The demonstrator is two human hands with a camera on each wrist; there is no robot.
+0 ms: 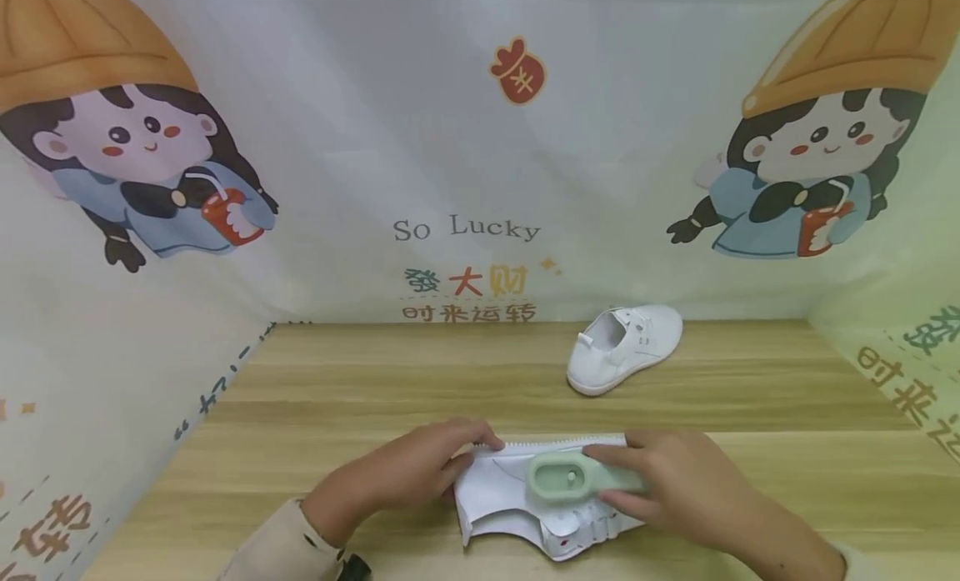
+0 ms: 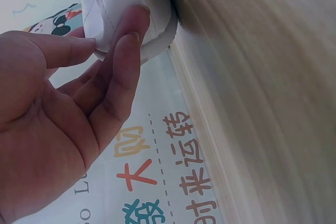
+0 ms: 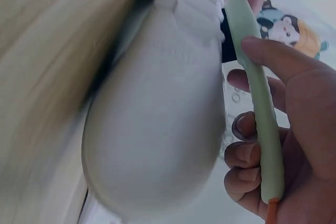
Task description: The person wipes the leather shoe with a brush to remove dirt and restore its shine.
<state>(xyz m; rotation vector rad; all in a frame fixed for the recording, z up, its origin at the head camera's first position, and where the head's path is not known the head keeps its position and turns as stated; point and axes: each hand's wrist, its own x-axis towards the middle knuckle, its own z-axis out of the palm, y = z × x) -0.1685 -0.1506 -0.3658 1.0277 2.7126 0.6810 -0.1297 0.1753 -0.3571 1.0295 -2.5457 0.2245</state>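
Observation:
A white lace-up shoe (image 1: 487, 489) is tipped on its side on the wooden table, its opening facing me and its sole along the far edge. My left hand (image 1: 420, 464) holds it at the heel; in the left wrist view the thumb and fingers pinch the white heel (image 2: 126, 3). My right hand (image 1: 675, 481) grips the handle of a light green brush (image 1: 536, 481), whose oval head lies over the shoe's upper side. In the right wrist view the fingers curl round the green handle (image 3: 262, 114), beside the shoe's toe (image 3: 157, 129). Any bristles are hidden.
A second white shoe (image 1: 652, 339) stands at the back of the wooden table (image 1: 375, 373), right of the middle. Printed cloth walls (image 1: 360, 147) close off the back and both sides. An orange cord (image 3: 271, 211) hangs from the brush handle's end.

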